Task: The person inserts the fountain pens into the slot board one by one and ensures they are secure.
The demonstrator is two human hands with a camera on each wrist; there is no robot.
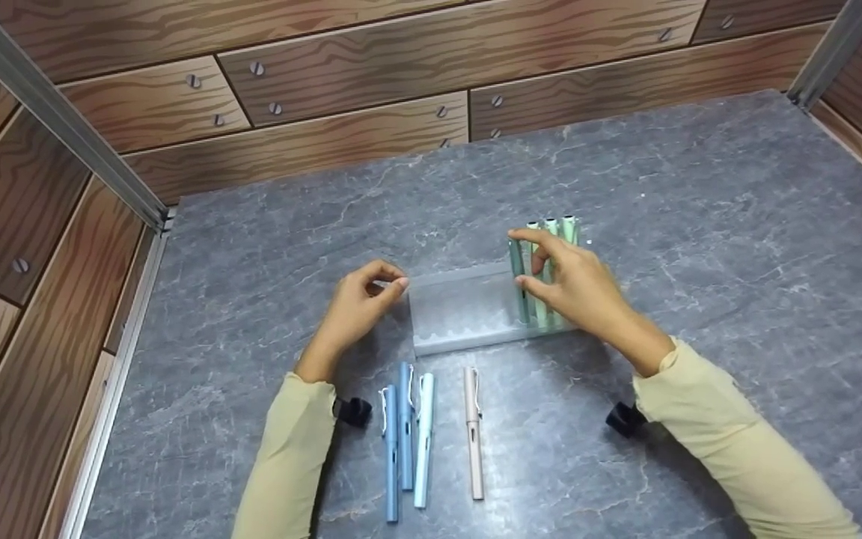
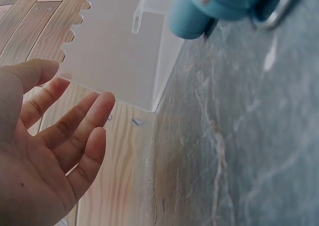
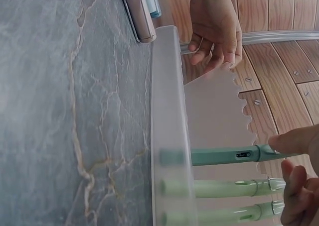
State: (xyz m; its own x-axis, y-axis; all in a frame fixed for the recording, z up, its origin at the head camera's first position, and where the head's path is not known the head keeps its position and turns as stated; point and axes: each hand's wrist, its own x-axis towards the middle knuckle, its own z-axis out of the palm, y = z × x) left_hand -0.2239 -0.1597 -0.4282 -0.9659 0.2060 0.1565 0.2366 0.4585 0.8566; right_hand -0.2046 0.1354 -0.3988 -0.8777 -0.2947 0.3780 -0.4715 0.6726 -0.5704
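Observation:
A clear, frosted plastic pen stand (image 1: 461, 303) with a notched edge stands on the table. My left hand (image 1: 360, 303) pinches its upper left corner between thumb and forefinger; in the left wrist view the other fingers of that hand (image 2: 65, 136) are spread loosely. Toward the stand's right end, my right hand (image 1: 577, 281) holds a dark green pen (image 1: 517, 258), forefinger at its top and thumb lower down. The pen's lower end sits behind the front lip (image 3: 167, 116). Several light green pens (image 1: 569, 228) stand beside it, partly hidden by the right hand.
In front of the stand lie two blue pens (image 1: 391, 464), a pale blue pen (image 1: 423, 442) and a pinkish-beige pen (image 1: 474, 449). Wood-patterned walls (image 1: 371, 67) and metal posts (image 1: 64, 112) border the grey marbled table (image 1: 289, 217).

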